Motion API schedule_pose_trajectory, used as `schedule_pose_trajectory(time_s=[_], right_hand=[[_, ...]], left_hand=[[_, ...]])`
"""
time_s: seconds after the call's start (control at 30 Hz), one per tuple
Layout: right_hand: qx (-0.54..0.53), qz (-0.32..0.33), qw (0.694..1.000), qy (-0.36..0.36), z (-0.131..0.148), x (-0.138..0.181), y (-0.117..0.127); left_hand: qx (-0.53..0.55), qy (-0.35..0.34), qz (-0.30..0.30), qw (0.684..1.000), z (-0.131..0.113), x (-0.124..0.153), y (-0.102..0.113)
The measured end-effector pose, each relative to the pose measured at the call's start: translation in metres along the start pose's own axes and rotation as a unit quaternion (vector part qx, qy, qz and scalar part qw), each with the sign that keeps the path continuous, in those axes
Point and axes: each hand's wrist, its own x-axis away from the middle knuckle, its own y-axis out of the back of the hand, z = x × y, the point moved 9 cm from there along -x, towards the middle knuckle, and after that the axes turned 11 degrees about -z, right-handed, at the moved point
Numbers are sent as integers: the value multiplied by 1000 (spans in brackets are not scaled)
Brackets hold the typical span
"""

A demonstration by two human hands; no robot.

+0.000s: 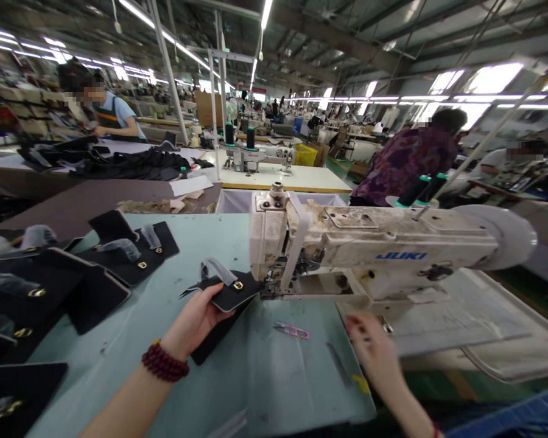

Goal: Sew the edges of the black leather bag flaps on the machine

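left hand (195, 321) | fingers grip black flap (231, 293) (gold snap up) at sewing machine (369, 255)

A pale green tabletop (201, 237) carries everything. A flat black fabric piece with a brass clasp (228, 293) lies on it under the left hand (194, 325). Further left of that hand lie more black fabric panels with brass fittings (73, 280), overlapping. Between the hands rest small pink thread snips (292, 330). Just beyond the right hand (369, 347) stands a worn cream industrial sewing machine (374, 249).
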Motion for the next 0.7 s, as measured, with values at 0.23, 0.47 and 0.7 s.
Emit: schedule_pose_trajectory(time_s=[0.23,0.47,0.7], right_hand=[[73,154,975,142,42,86,-141],[16,160,986,43,40,61,-155],[-71,184,980,-6,65,40,-188]], left_hand=[[63,18,72,995,10,-3,-14],[99,3,198,975,17,-19,-34],[14,30,253,967,15,-26,-26]])
